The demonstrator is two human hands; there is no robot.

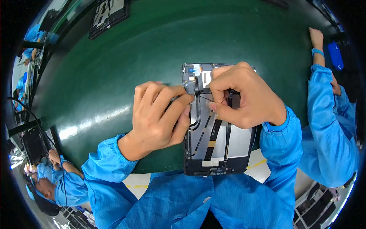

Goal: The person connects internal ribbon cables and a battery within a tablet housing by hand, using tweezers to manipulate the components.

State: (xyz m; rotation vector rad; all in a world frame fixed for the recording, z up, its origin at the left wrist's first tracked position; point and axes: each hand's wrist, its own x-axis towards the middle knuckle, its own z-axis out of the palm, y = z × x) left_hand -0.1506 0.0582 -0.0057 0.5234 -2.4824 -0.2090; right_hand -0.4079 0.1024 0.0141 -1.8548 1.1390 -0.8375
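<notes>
- Co-worker [70,187] in blue shows at far left.
- Another opened device [110,15] lies farther back on the green desk [160,45].
- Left hand [154,110]: fingers bent and bunched at the tablet's left edge; cannot tell whether they grip anything.
- Opened tablet [220,143] lies at the desk's near edge, beneath both hands.
- Thin black wire [206,99] crosses above it.
- Right hand [248,95]: thumb and forefinger clamped on the wire.
- Another person's blue sleeve [329,122] shows at far right.

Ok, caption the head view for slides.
Right hand pinching a thin black strand, left hand alongside, above an opened tablet on a green table.
</notes>
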